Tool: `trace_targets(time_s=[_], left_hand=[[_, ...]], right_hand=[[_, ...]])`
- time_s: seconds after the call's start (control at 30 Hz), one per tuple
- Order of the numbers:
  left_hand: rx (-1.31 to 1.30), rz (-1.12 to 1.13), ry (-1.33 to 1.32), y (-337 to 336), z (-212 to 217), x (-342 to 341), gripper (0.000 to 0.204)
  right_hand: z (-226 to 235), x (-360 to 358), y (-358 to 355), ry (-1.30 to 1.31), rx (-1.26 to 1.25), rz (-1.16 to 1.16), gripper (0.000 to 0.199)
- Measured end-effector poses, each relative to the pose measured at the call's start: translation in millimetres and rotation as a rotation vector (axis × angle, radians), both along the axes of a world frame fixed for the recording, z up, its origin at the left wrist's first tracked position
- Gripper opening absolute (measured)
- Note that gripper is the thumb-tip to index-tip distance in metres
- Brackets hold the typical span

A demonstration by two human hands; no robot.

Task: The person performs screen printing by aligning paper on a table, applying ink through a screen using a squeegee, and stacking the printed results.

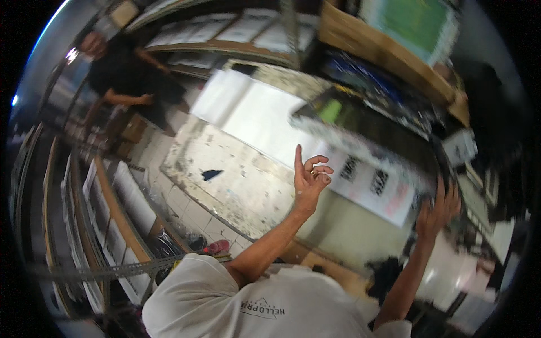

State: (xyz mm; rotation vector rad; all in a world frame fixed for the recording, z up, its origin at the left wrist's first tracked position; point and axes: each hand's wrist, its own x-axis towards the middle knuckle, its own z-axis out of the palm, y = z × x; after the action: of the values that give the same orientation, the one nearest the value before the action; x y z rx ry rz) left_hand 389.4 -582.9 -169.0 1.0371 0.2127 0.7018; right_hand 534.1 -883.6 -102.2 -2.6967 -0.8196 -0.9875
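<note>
My left hand hangs in the air over the worktable, index finger stretched out and the other fingers loosely bent, nothing in it. Fingers spread, my right hand is at the right end of a dark screen-printing frame; whether it touches the frame cannot be made out. That frame is raised at a tilt, with a green patch on it. Under its near side runs a long white sheet across the table. Black and faint pink prints mark the sheet's right part.
The stained worktable bears a small dark scrap. Racks of white sheets stand at the left and back. A person in dark clothes is at the far left. Behind the frame lies a wooden-edged green screen.
</note>
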Motion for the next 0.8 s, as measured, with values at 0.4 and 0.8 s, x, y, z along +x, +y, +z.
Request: trace_targets(time_s=[0.4, 0.8], left_hand=[[0.909, 0.015, 0.606, 71.6, -54.3, -9.7, 0.081], [1.515, -0.138, 0.649, 27.9, -100.4, 5.3, 0.050]], right_hand=[[-24.2, -29.6, 16.5, 0.195, -0.004, -0.036, 0.056], [3.4, 5.8, 19.8, -0.018, -0.013, -0.019, 0.051]])
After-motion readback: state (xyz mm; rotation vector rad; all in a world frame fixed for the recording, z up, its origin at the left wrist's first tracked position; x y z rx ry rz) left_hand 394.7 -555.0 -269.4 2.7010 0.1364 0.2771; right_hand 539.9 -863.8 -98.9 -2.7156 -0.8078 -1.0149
